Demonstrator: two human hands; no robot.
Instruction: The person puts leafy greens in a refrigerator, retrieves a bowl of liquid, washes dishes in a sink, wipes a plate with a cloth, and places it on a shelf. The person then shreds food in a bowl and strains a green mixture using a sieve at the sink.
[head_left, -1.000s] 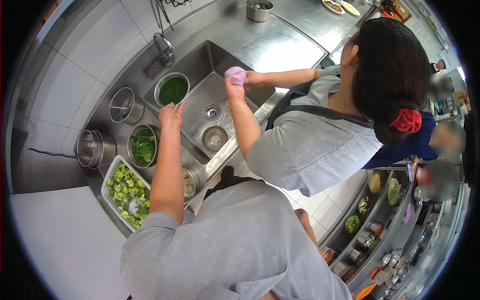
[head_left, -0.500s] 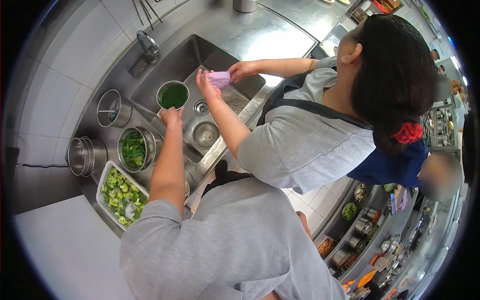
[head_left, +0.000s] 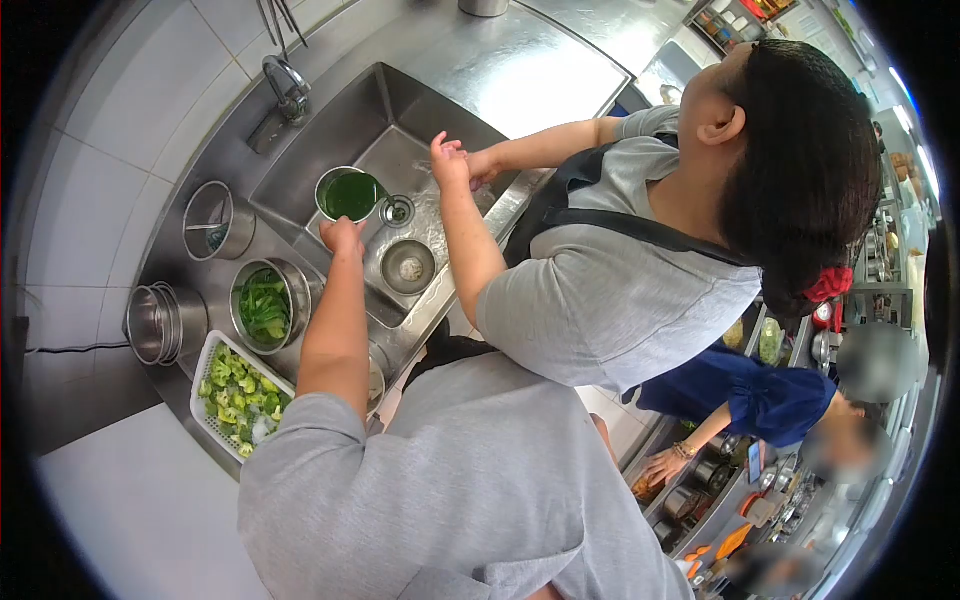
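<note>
Left hand (head_left: 344, 235) is gripping the near edge of a round metal pot (head_left: 323, 190), fingers closing on the rim; right hand is not showing, so can't tell its state. Pot is sitting in the air over the sink (head_left: 400, 150), leaning toward the drain (head_left: 397, 211), and green liquid (head_left: 352, 195) is running over its rim that way. A round metal container (head_left: 407, 267) is resting in the sink near the drain. Faucet (head_left: 288, 90) is standing behind the sink. Left of the arm: a pot of leafy greens (head_left: 264, 305), a white basket (head_left: 211, 425) holding broccoli pieces (head_left: 240, 390), a metal tin (head_left: 236, 235) and stacked metal pots (head_left: 165, 325). Co-worker in grey (head_left: 620, 280) is holding both hands (head_left: 460, 165) together over the sink; person in dark blue (head_left: 720, 395) is reaching down among containers.
</note>
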